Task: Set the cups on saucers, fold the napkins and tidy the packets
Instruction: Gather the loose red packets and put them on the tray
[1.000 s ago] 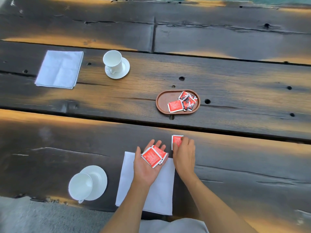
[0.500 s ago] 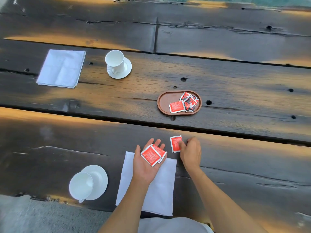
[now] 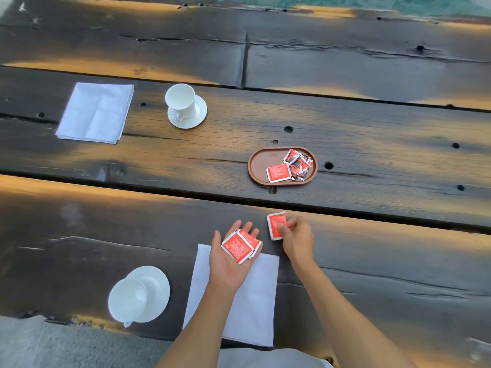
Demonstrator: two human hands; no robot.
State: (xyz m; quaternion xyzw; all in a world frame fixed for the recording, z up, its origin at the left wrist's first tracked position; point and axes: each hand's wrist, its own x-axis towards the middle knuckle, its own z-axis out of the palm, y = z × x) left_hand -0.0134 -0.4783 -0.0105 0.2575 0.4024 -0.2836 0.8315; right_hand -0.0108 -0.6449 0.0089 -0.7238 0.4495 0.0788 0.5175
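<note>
Packets [image 3: 241, 246] stacked loose on the flat, spread left hand [image 3: 230, 257] may slide off as right fingers [image 3: 285, 226] pinch another packet [image 3: 275, 224].

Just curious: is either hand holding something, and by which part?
Left hand: small stack of red square packets lying on its open palm. Right hand: single red packet, pinched at its lower right edge.

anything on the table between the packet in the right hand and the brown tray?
Nothing. In the head view, only bare dark planks and the gap between them lie between the packet pinched by the right hand and the tray.
</note>
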